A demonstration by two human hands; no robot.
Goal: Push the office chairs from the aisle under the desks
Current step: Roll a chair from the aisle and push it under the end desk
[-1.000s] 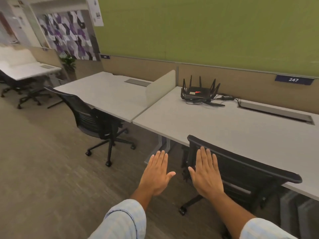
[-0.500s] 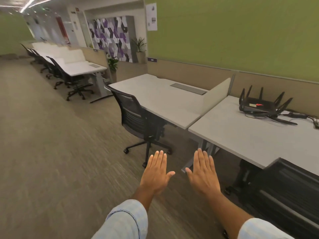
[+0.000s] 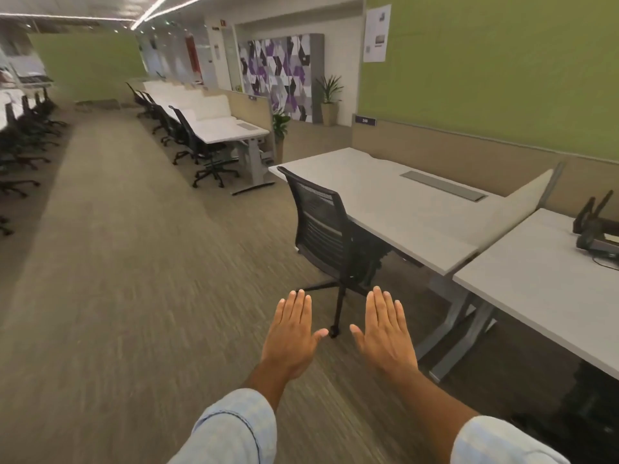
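Note:
A black mesh office chair (image 3: 326, 229) stands at the edge of a grey desk (image 3: 395, 199), its seat partly under the desktop and its back toward the aisle. My left hand (image 3: 291, 333) and my right hand (image 3: 383, 329) are held out flat, palms down, fingers together, side by side and empty. Both hover in the air short of that chair, touching nothing. A second grey desk (image 3: 542, 289) runs along the right, with the dark shape of another chair (image 3: 582, 406) beneath it at the lower right.
A black router (image 3: 596, 229) sits on the right desk. A low divider panel (image 3: 522, 209) separates the two desks. Further rows of white desks with black chairs (image 3: 187, 135) line both sides of the carpeted aisle (image 3: 117, 262). Potted plants (image 3: 330, 98) stand by the green wall.
The view has swung left, away from the chair by the router desk, and along the aisle. That chair has dropped to the frame's lower right. My hands stay flat and empty.

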